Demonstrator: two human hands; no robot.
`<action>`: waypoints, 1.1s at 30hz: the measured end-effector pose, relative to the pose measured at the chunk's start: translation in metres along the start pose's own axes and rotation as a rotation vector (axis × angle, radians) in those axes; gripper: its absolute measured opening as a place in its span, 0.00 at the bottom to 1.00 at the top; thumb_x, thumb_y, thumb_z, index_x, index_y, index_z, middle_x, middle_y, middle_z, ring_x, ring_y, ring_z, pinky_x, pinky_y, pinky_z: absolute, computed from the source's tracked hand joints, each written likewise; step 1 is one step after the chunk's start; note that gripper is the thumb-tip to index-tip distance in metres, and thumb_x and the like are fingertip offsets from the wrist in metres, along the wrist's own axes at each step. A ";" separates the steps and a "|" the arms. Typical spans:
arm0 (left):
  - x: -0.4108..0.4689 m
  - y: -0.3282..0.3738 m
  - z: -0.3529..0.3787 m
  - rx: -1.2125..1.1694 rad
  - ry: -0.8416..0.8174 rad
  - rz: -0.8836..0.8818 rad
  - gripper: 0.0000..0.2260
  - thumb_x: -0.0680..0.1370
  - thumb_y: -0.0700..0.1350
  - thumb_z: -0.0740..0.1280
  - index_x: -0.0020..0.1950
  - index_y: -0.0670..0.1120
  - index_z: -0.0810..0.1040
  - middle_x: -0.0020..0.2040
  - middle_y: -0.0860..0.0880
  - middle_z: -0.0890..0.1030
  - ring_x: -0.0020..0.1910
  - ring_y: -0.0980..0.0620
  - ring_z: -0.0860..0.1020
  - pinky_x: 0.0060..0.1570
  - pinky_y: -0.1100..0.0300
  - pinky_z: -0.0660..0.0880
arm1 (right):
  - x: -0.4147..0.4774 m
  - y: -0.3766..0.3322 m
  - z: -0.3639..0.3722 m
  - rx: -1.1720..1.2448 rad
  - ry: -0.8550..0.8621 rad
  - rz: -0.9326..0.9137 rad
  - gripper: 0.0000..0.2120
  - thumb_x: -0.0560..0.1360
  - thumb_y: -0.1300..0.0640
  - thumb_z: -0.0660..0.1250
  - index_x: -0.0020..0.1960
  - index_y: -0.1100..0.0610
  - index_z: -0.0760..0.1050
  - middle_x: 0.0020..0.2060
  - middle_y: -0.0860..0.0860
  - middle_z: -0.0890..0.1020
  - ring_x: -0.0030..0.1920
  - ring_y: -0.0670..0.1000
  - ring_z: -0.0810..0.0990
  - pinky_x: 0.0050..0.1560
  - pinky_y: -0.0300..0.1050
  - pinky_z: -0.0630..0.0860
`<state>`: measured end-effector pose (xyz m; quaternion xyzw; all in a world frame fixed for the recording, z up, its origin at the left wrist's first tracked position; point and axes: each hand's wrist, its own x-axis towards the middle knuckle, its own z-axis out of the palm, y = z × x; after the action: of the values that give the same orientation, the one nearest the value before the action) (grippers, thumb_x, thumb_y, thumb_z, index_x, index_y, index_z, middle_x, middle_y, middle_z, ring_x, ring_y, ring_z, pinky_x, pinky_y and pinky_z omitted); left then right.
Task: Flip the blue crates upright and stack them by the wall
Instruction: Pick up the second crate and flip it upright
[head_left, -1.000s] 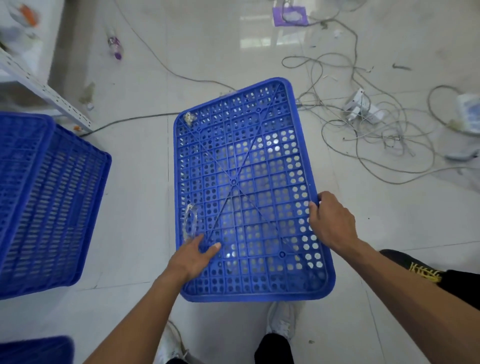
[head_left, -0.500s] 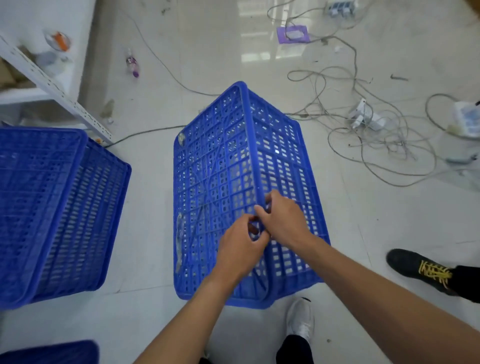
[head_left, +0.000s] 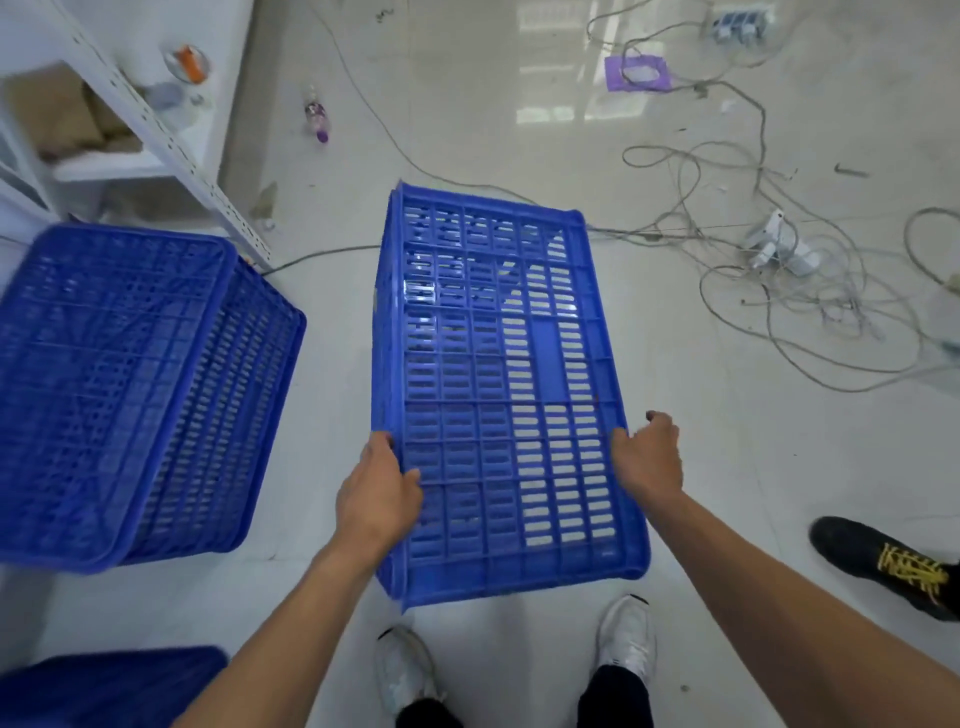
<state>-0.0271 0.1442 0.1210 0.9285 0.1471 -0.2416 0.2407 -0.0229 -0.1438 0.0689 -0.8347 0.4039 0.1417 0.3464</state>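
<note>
A blue slotted crate (head_left: 498, 374) stands on its side in the middle of the floor, one long slatted wall facing up at me. My left hand (head_left: 376, 493) grips its left upper edge near me, thumb over the wall. My right hand (head_left: 649, 457) rests against the right upper edge, fingers curled over the rim. A second blue crate (head_left: 119, 384) lies upside down at the left, its perforated bottom facing up. The corner of a third blue crate (head_left: 104, 686) shows at the bottom left.
A white metal shelf (head_left: 156, 135) stands at the upper left beside the overturned crate. Tangled cables (head_left: 779, 270) and a power strip spread over the floor at right. My white shoes (head_left: 623, 639) are below the crate. Another person's black shoe (head_left: 893, 566) is at right.
The middle crate has rolled from bottom-up onto its side, so a long wall now faces up. My hands moved apart from the top ridge to the left and right edges.
</note>
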 end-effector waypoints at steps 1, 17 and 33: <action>0.004 -0.012 -0.002 -0.015 0.006 -0.027 0.19 0.81 0.46 0.64 0.70 0.44 0.64 0.65 0.45 0.75 0.56 0.44 0.77 0.48 0.55 0.69 | 0.002 0.008 0.006 -0.009 -0.020 0.020 0.30 0.78 0.48 0.63 0.74 0.61 0.61 0.71 0.58 0.67 0.63 0.61 0.75 0.61 0.57 0.74; 0.020 -0.063 0.027 -0.173 -0.011 -0.130 0.16 0.81 0.43 0.64 0.67 0.46 0.67 0.54 0.48 0.77 0.46 0.49 0.77 0.45 0.55 0.72 | 0.005 0.025 0.047 0.149 -0.227 0.064 0.28 0.78 0.37 0.42 0.55 0.53 0.74 0.49 0.53 0.82 0.49 0.56 0.82 0.58 0.59 0.77; 0.022 0.021 0.089 -0.077 -0.079 -0.071 0.17 0.81 0.38 0.58 0.69 0.47 0.68 0.59 0.44 0.76 0.47 0.47 0.76 0.49 0.54 0.74 | 0.036 0.064 -0.038 0.081 -0.090 0.033 0.24 0.83 0.43 0.44 0.55 0.57 0.72 0.48 0.55 0.80 0.48 0.57 0.79 0.54 0.56 0.76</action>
<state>-0.0340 0.0834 0.0491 0.9024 0.1793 -0.2807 0.2734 -0.0507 -0.2186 0.0478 -0.8061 0.4069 0.1683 0.3954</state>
